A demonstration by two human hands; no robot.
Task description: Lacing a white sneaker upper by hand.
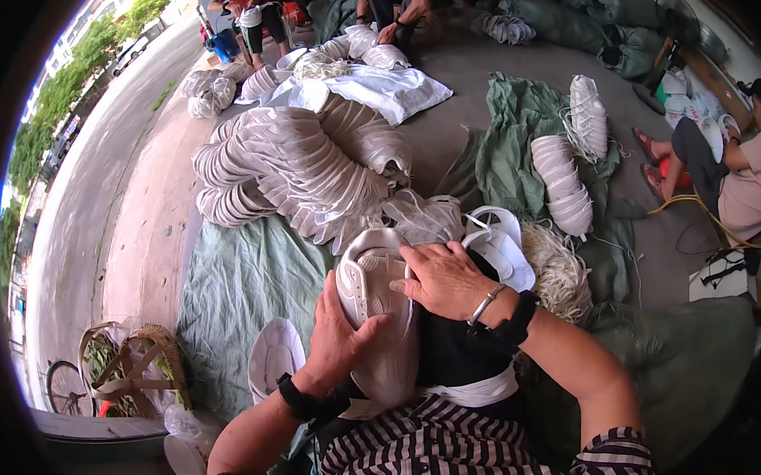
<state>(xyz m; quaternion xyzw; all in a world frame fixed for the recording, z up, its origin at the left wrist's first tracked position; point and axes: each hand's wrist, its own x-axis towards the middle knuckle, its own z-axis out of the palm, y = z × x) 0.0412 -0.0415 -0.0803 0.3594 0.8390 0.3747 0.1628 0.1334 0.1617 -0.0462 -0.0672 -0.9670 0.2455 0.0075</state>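
A white lace-up shoe (380,342) rests upright on my lap, its opening pointing away from me. My left hand (344,327) wraps its left side, with the thumb lying over the front. On the right, my right hand (454,283) grips the edge near the opening, and its fingertips reach the tongue area. Eyelets show along the shoe's left flap, with no lace threaded in them. Left of my left wrist lies another white shoe piece (275,359). Just past my right hand are more white shoe pieces (499,247) and a heap of off-white laces (559,275).
Nested stacks of white shoe uppers (306,168) lie ahead on green sheeting (229,294). Two wrapped bundles (561,183) sit at the right. A seated person (755,169) is at far right; others work at the back. A woven basket (151,358) and white tub (184,459) stand lower left.
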